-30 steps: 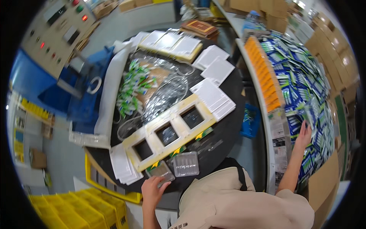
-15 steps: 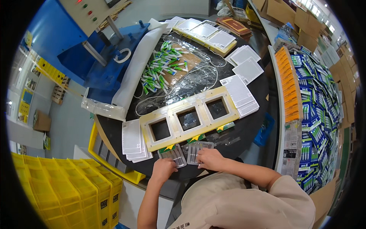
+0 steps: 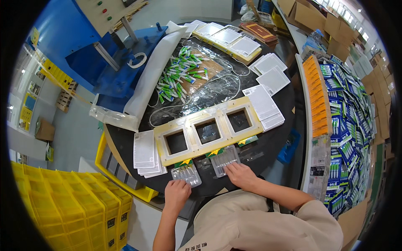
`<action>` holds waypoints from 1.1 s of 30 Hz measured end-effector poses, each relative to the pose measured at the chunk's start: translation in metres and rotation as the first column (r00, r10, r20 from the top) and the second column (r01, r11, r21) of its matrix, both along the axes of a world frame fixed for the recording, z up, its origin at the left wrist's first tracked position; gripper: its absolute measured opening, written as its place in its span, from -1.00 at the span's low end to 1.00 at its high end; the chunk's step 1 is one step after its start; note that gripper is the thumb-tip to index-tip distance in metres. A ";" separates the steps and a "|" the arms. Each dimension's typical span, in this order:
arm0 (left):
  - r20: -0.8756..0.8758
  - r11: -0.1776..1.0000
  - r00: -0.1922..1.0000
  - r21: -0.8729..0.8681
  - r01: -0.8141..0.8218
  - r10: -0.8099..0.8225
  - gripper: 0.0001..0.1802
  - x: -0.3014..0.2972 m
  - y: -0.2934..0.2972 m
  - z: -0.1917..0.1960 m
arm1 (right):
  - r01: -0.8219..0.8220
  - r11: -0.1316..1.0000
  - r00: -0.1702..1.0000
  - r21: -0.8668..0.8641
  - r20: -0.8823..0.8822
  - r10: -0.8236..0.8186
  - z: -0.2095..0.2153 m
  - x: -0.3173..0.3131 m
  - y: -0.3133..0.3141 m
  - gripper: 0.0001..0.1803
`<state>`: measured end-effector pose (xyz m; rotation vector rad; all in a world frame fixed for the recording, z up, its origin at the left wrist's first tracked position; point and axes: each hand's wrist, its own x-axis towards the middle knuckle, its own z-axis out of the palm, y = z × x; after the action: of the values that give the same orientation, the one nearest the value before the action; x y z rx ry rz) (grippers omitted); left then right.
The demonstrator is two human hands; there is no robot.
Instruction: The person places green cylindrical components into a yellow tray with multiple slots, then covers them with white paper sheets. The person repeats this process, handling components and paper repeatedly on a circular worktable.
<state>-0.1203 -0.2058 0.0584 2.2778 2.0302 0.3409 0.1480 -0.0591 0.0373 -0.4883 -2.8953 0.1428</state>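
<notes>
My left hand [image 3: 178, 193] has its fingers curled at the near left edge of a clear plastic blister tray [image 3: 191, 177]. At the lower right of a second clear blister tray [image 3: 223, 159], my right hand [image 3: 242, 175] has its fingers closed on the edge. Both trays lie on the dark round table, each with its far end by a green and yellow card strip at the near edge of a pale yellow frame [image 3: 190, 148] with three square openings. A third green strip [image 3: 248, 140] shows by the right opening. My palms hide the fingertips in part.
White cards [image 3: 144, 150] lie left of the frame, and more [image 3: 264, 104] to its right. Green and white glue tubes [image 3: 178, 77] are heaped behind it. A blue press [image 3: 121, 67] stands far left, yellow crates [image 3: 71, 205] near left, packed blister cards [image 3: 345, 138] at right.
The two blister trays have come further apart. My right hand and its tray have shifted right; my left hand has moved slightly left and down.
</notes>
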 end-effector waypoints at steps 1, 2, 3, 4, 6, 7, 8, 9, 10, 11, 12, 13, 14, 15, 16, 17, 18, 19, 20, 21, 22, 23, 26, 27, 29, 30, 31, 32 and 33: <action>0.034 0.999 0.999 0.044 -0.019 0.018 -0.90 0.002 -0.005 0.001 | 0.063 0.998 0.997 -0.005 -0.046 -0.063 -0.002 0.001 0.000 -0.78; 0.010 0.999 1.000 0.034 0.003 -0.003 -0.91 0.005 -0.007 0.000 | 0.030 0.999 0.997 -0.014 -0.064 -0.031 -0.004 0.001 0.000 -0.77; -0.007 1.000 1.000 0.022 0.018 -0.018 -0.92 0.007 -0.008 -0.002 | 0.023 0.999 0.996 -0.033 -0.080 -0.025 -0.005 0.002 0.001 -0.77; -0.023 0.999 0.999 0.011 0.032 -0.032 -0.93 0.009 -0.010 -0.006 | -0.002 0.998 0.995 -0.057 -0.096 -0.003 -0.007 0.003 0.003 -0.76; 0.000 0.998 1.000 -0.063 0.021 -0.021 -0.96 0.012 -0.010 -0.013 | -0.014 0.993 0.992 -0.117 -0.128 -0.001 -0.009 0.006 0.006 -0.80; 0.046 0.999 0.999 -0.050 0.011 -0.009 -0.95 0.012 -0.011 -0.017 | -0.027 0.986 0.988 -0.165 -0.157 0.000 -0.009 0.007 0.008 -0.81; 0.095 1.000 0.995 -0.031 0.001 0.002 -0.94 0.012 -0.013 -0.020 | -0.035 0.974 0.983 -0.222 -0.184 -0.006 -0.010 0.008 0.009 -0.82; 0.071 0.999 0.997 -0.037 0.016 -0.013 -0.89 0.010 -0.013 -0.022 | -0.034 0.959 0.980 -0.283 -0.196 -0.023 -0.010 0.008 0.012 -0.83; 0.074 0.999 0.997 -0.031 0.010 -0.007 -0.89 0.011 -0.016 -0.025 | -0.037 0.949 0.981 -0.315 -0.193 -0.026 -0.010 0.007 0.013 -0.82; 0.083 1.000 0.997 -0.002 -0.002 0.003 -0.88 0.010 -0.016 -0.028 | -0.031 0.937 0.982 -0.347 -0.186 -0.036 -0.008 0.007 0.014 -0.82; 0.088 0.999 0.996 0.029 -0.017 0.014 -0.87 0.009 -0.018 -0.030 | -0.027 0.925 0.981 -0.378 -0.189 -0.048 -0.004 0.005 0.015 -0.81; 0.102 0.999 0.994 0.036 -0.035 0.031 -0.86 0.008 -0.021 -0.032 | -0.004 0.893 0.984 -0.450 -0.159 -0.076 0.001 0.004 0.016 -0.85; 0.117 0.998 0.992 0.040 -0.055 0.050 -0.85 0.009 -0.025 -0.033 | -0.027 0.901 0.981 -0.434 -0.183 -0.059 0.008 0.001 0.016 -0.85; 0.134 0.996 0.989 0.045 -0.071 0.064 -0.83 0.010 -0.028 -0.036 | -0.034 0.903 0.982 -0.428 -0.184 -0.051 0.018 0.001 0.016 -0.84; 0.125 0.996 0.990 0.063 -0.068 0.060 -0.82 0.010 -0.031 -0.038 | -0.020 0.904 0.985 -0.426 -0.166 -0.056 0.029 0.002 0.018 -0.84; 0.115 0.995 0.992 0.082 -0.061 0.052 -0.81 0.011 -0.034 -0.041 | -0.103 0.875 0.967 -0.473 -0.255 -0.025 0.041 0.002 0.019 -0.80; 0.110 0.991 0.993 0.125 -0.056 0.042 -0.80 0.011 -0.035 -0.044 | -0.130 0.862 0.949 -0.490 -0.313 -0.035 0.053 0.002 0.022 -0.79; 0.107 0.990 0.994 0.141 -0.029 0.014 -0.82 0.012 -0.034 -0.046 | -0.152 0.847 0.926 -0.509 -0.373 -0.058 0.064 0.003 0.026 -0.79; 0.107 0.983 0.994 0.181 -0.003 -0.017 -0.83 0.012 -0.032 -0.048 | -0.169 0.828 0.910 -0.535 -0.407 -0.077 0.072 0.002 0.032 -0.78; 0.102 0.973 0.993 0.231 0.029 -0.054 -0.84 0.011 -0.030 -0.049 | -0.094 0.842 0.887 -0.532 -0.429 -0.172 0.075 -0.002 0.041 -0.77; 0.096 0.974 0.993 0.220 0.045 -0.068 -0.85 0.010 -0.026 -0.048 | -0.033 0.884 0.876 -0.466 -0.440 -0.199 0.074 -0.009 0.058 -0.79; 0.087 0.973 0.992 0.222 0.067 -0.088 -0.86 0.010 -0.023 -0.046 | -0.023 0.919 0.848 -0.394 -0.495 -0.190 0.067 -0.024 0.076 -0.81; 0.085 0.967 0.992 0.245 0.069 -0.092 -0.88 0.013 -0.016 -0.024 | 0.031 0.914 0.858 -0.405 -0.459 -0.233 0.025 -0.069 0.110 -0.91; 0.091 0.961 0.992 0.272 0.056 -0.084 -0.89 0.013 -0.015 -0.013 | 0.067 0.923 0.889 -0.378 -0.398 -0.228 0.010 -0.080 0.116 -0.96; 0.207 0.951 0.978 0.306 -0.042 -0.024 -0.83 0.024 -0.019 0.012 | 0.054 0.919 0.910 -0.390 -0.359 -0.205 -0.013 -0.093 0.126 -0.97; 0.245 0.946 0.969 0.316 -0.073 -0.007 -0.79 0.027 -0.021 0.024 | 0.100 0.902 0.928 -0.420 -0.288 -0.238 -0.020 -0.096 0.128 -0.96; 0.233 0.926 0.973 0.365 -0.097 0.010 -0.78 0.027 -0.018 0.033 | 0.078 0.864 0.930 -0.498 -0.275 -0.243 -0.024 -0.098 0.132 -0.94; 0.223 0.904 0.974 0.411 -0.121 0.029 -0.77 0.025 -0.012 0.039 | 0.100 0.804 0.944 -0.587 -0.200 -0.263 -0.024 -0.099 0.136 -0.92; 0.223 0.888 0.973 0.433 -0.157 0.063 -0.76 0.022 -0.005 0.042 | 0.124 0.716 0.959 -0.687 -0.104 -0.265 -0.023 -0.100 0.138 -0.89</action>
<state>-0.0985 -0.2109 0.1004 2.2299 2.1503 1.1117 0.0478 0.0794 0.0144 -0.8334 -2.4868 1.1723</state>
